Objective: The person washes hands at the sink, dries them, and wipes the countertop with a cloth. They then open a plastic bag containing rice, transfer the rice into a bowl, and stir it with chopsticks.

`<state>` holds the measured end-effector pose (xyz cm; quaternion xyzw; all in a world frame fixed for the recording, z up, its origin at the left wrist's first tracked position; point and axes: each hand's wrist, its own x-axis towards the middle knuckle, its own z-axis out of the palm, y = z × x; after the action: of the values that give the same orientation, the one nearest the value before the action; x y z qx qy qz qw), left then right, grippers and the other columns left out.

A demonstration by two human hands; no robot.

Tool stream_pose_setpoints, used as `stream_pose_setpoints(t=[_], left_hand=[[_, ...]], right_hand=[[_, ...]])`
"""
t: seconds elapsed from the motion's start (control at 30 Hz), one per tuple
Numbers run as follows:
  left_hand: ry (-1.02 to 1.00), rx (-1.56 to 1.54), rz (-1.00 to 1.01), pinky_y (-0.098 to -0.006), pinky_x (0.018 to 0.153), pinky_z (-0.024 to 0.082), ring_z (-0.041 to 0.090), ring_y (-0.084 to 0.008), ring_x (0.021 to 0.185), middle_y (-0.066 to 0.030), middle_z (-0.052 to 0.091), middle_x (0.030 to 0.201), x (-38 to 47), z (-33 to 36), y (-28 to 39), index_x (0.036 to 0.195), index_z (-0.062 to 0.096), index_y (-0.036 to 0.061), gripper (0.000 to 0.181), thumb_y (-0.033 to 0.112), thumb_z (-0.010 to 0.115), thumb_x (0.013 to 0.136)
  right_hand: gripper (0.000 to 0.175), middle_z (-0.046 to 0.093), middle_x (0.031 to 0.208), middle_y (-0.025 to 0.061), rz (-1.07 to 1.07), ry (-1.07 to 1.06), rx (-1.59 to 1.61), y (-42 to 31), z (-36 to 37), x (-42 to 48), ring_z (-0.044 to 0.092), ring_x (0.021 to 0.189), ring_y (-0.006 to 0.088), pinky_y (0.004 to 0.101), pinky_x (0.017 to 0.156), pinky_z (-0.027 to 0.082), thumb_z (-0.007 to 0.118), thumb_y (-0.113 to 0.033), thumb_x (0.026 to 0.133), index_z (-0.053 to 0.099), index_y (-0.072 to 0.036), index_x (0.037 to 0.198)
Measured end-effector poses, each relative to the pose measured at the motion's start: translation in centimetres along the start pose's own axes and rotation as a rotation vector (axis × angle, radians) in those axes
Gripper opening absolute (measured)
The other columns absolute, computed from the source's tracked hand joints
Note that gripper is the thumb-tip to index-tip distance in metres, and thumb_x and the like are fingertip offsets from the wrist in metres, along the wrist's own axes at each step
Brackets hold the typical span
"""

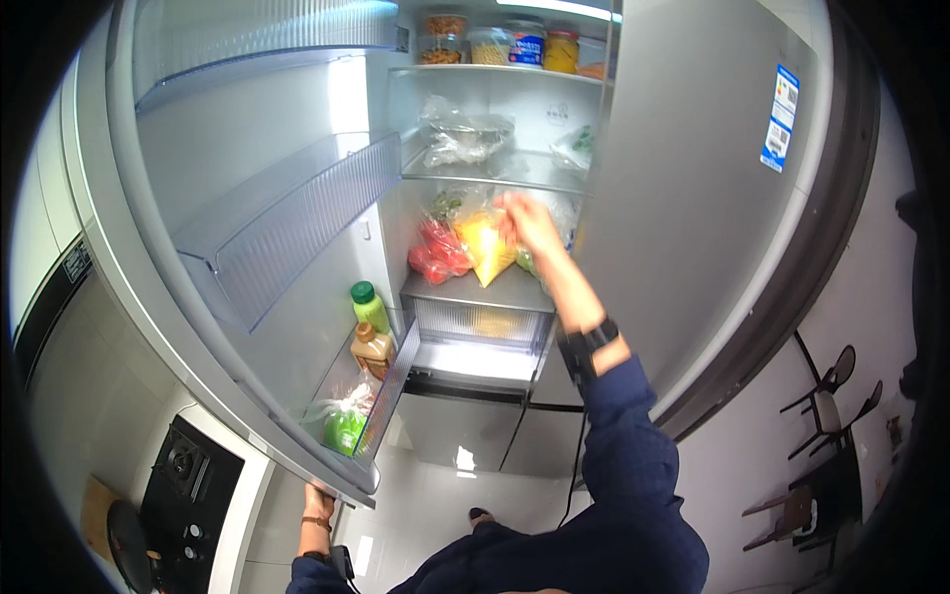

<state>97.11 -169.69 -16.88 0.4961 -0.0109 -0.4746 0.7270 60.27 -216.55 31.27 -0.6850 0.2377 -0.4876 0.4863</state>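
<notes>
My right hand (523, 219) reaches into the open refrigerator with its fingers curled at the upper side of a clear plastic bag of yellow food (486, 245). It appears to grip the bag's film; the fingertips are partly blurred. The bag's pointed corner hangs down near the front of the shelf (475, 292). Left of it lies a bag of red produce (439, 252), with green leaves in plastic (447, 203) behind. Some green produce (525, 260) is partly covered by my wrist. My left hand (319, 501) holds the lower edge of the open refrigerator door (260, 434).
Jars (490, 48) line the top shelf; a plastic-wrapped bowl (471, 137) sits below. Bottles (371, 315) and a green bag (345, 431) fill the low door bin. The right door (690, 185) is closed. A gas hob (189, 497) stands left, chairs (827, 405) right.
</notes>
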Motion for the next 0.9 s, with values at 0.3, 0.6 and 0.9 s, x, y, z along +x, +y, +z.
stream_pose_setpoints(t=[0.3, 0.6, 0.9], left_hand=[[0.061, 0.055, 0.739, -0.0386, 0.117, 0.031, 0.039, -0.0235, 0.140, -0.0127, 0.045, 0.149, -12.7, 10.2, 5.8, 0.147, 0.038, -0.0035, 0.066, 0.049, 0.038, 0.107], [0.328, 0.150, 0.917, -0.0345, 0.104, 0.041, 0.054, -0.0200, 0.121, -0.0091, 0.056, 0.133, -16.4, 15.0, 9.4, 0.136, 0.050, -0.0015, 0.053, 0.041, 0.050, 0.104], [0.332, 0.234, 0.966, -0.0340, 0.104, 0.039, 0.053, -0.0193, 0.119, -0.0096, 0.058, 0.128, -15.5, 15.5, 11.7, 0.134, 0.052, -0.0059, 0.052, 0.037, 0.049, 0.104]], right_hand=[[0.068, 0.068, 0.101, 0.0302, 0.396, 0.169, 0.084, -1.3, -1.1, 21.4, 0.074, 0.077, 0.0335, 0.0342, 0.062, 0.062, 0.041, -0.048, 0.104, 0.030, 0.002, 0.148], [0.053, 0.067, 0.104, 0.0287, 0.113, -0.006, 0.474, 4.7, -1.2, 24.3, 0.073, 0.078, 0.0339, 0.0303, 0.065, 0.062, 0.054, -0.038, 0.099, 0.046, 0.001, 0.134], [0.049, 0.063, 0.106, 0.0282, 0.014, -0.005, 0.488, 4.7, -0.7, 24.3, 0.071, 0.086, 0.0412, 0.0415, 0.071, 0.065, 0.051, -0.032, 0.099, 0.047, 0.007, 0.129]])
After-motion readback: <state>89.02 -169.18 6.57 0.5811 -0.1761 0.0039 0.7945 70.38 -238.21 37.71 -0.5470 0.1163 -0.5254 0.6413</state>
